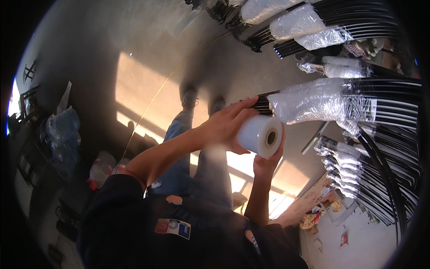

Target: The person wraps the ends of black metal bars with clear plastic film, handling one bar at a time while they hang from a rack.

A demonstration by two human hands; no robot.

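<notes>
Roll of clear wrap film [261, 135]: held at chest height, both hands. Left hand [226, 125] fingers curled over its top; right hand [267, 162] fingers closed under its end. Position: just beside a film-wrapped bundle of black rods [313, 99]. Step, judged: wrapping the bundle end. Containers: plastic bags [62, 130] on floor, contents unclear.

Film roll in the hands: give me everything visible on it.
The film roll is a short, fat cylinder of milky translucent plastic wound on a core whose round dark hole faces the camera. It lies on its side in mid-air. The left hand wraps its top and side; the right hand cups it from below. It sits beside a film-wrapped bundle of black rods.
</notes>
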